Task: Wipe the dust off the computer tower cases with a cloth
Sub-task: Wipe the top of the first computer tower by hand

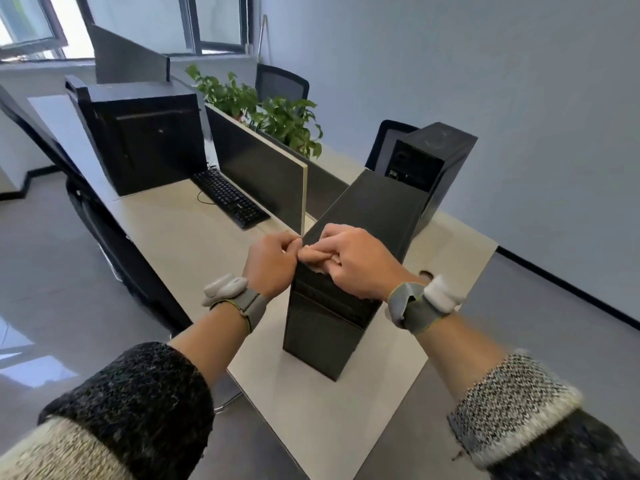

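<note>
Step in hand: cloth prep or start of wipe on the near tower (322, 327), centre of view, standing upright on the worktop (173, 233). L hand (273, 261) and R hand (360, 265) meet at its top front edge. Fingers of both are curled tight, pinching a small pale cloth (316, 260) between them. The cloth is mostly hidden; can't tell if folded or bunched.

Judged: this case is barely wiped, if at all. Next move calls for flattening the cloth under one palm and drawing it along the top panel toward 1 o'clock, w/ the other hand steadying the case.

Materials:
- near tower: tall black box, matte top, ribbed mesh front.
- second tower (440, 157), 1 o'clock: greyish film on top.
- third tower (145, 140), 10 o'clock: boxy, dull black.
- worktop: smooth pale laminate.
</note>
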The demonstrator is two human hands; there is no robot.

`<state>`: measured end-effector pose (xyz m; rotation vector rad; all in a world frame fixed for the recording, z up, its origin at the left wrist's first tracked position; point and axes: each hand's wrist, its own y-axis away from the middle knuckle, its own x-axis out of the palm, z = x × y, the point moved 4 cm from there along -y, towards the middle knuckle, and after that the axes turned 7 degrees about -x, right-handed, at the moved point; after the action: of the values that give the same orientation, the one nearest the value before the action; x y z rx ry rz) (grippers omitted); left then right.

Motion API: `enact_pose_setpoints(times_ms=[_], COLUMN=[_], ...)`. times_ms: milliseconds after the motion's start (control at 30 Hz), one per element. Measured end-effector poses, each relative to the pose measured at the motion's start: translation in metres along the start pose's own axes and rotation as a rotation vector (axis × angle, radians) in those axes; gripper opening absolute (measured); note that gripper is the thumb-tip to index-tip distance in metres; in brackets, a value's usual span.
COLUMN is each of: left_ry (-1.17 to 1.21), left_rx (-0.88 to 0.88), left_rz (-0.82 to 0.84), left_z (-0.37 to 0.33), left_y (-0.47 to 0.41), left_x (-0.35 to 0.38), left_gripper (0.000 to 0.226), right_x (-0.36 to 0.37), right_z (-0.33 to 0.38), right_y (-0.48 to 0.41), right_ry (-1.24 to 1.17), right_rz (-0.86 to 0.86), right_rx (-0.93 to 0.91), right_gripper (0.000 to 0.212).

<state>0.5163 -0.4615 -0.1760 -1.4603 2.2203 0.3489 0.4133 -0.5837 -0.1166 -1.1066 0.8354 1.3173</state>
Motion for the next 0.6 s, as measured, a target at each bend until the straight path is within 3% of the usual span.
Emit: enact_pose_setpoints(times_ms=[67,167,233,433,500,600], left_ry=[0.006,0.003,-0.012,-0.058,-0.049,-0.087], left_rx=[-0.001,0.016,0.035,0.079,0.072,0.105], left_rz=[-0.002,-0.004,-0.004,-0.029,-0.031,-0.014], left_z=[0.003,0.005,0.005,0.003,0.0,-0.007], left_y=[0.004,0.009,0.011,0.009,0.009,0.011], left_x=[-0.002,-0.005,-0.007,-0.005,-0.004,0.003], left_gripper=[0.025,0.027,0.029,0.03,0.032,0.031], right_x=[-0.008,-0.024,-0.017,0.002,-0.014,-0.038], right_z=[-0.002,-0.036,-0.039,0.005,-0.008,-0.05], right_y=[-0.002,-0.008,-0.006,0.022,0.027,0.027], right_ry=[-0.011,0.107,0.202,0.084,0.016,0.119], right_rz=[0.013,-0.255,-0.245,-0.101,-0.041,-0.179], right_rx=[-0.004,0.242,0.362,0.093,0.12,0.309], right_gripper=[0.025,0.023,0.024,0.027,0.024,0.02])
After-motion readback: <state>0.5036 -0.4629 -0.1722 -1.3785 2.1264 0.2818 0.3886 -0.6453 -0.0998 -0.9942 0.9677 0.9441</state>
